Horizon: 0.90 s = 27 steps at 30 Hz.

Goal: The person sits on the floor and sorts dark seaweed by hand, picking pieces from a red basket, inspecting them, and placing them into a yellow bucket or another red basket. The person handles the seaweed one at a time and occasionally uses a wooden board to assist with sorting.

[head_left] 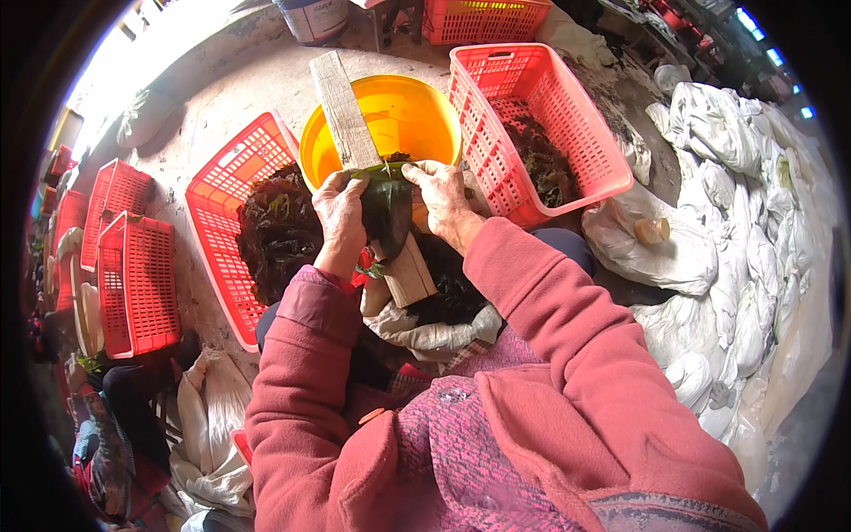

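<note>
A dark green seaweed blade (387,209) is stretched between my two hands, over a wooden board (346,113) that lies across a yellow bucket (432,110). My left hand (342,206) pinches its left top edge between thumb and fingers. At the right top edge my right hand (441,193) grips it likewise. Below the board an open white woven sack (425,336) holds dark seaweed (449,272). To the left, a red plastic crate (219,193) is heaped with brownish seaweed (276,233). Another red crate (572,116) on the right holds a smaller heap (542,159).
Filled white sacks (725,199) are piled along the right, with a small jar (651,231) on one. More red crates (138,286) stand at left, near another person (106,452) at lower left. A white bucket (314,20) and a crate (485,23) are at the top.
</note>
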Motion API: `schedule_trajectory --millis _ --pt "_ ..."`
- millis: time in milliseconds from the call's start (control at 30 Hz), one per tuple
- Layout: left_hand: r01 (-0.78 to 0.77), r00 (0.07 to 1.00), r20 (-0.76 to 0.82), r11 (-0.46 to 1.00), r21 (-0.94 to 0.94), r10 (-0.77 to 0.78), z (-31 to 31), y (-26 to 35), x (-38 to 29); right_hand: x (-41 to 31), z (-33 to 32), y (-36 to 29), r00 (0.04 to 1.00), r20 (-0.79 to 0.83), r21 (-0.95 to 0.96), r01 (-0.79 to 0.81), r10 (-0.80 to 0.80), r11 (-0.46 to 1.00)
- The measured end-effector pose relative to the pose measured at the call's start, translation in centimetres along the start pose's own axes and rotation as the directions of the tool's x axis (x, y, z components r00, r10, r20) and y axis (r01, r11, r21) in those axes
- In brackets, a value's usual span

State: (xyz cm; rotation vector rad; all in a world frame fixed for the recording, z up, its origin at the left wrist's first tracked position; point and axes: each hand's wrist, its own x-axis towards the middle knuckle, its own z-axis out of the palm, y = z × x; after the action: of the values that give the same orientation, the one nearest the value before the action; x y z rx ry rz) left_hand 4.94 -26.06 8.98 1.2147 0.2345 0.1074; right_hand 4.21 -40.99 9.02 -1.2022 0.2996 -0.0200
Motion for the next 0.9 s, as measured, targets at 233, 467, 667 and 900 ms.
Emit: schedule_trajectory --millis 233,467,667,900 --pt "0.064 0.985 -0.157 0.998 -0.009 -0.065 -1.2 -0.2 0.8 0.7 -1.3 -0.7 0.96 -0.236 0.041 -0.145 0.151 0.989" --pt "0.007 0.983 -0.18 0.988 -0.152 -0.035 -2.5 0.4 1.2 0.3 -2.3 -1.8 0.954 -0.245 0.167 -0.136 0.175 0.977" --pt "-0.093 0.943 -0.332 0.978 -0.186 0.027 -5.4 2.2 2.8 -0.1 -4.1 -3.3 0.953 -0.258 0.315 -0.073 0.159 0.946" --pt "-0.275 0.794 -0.591 0.951 -0.142 0.142 -9.5 6.0 4.0 -0.9 -7.7 -5.4 0.933 -0.343 0.395 0.036 0.111 0.918"
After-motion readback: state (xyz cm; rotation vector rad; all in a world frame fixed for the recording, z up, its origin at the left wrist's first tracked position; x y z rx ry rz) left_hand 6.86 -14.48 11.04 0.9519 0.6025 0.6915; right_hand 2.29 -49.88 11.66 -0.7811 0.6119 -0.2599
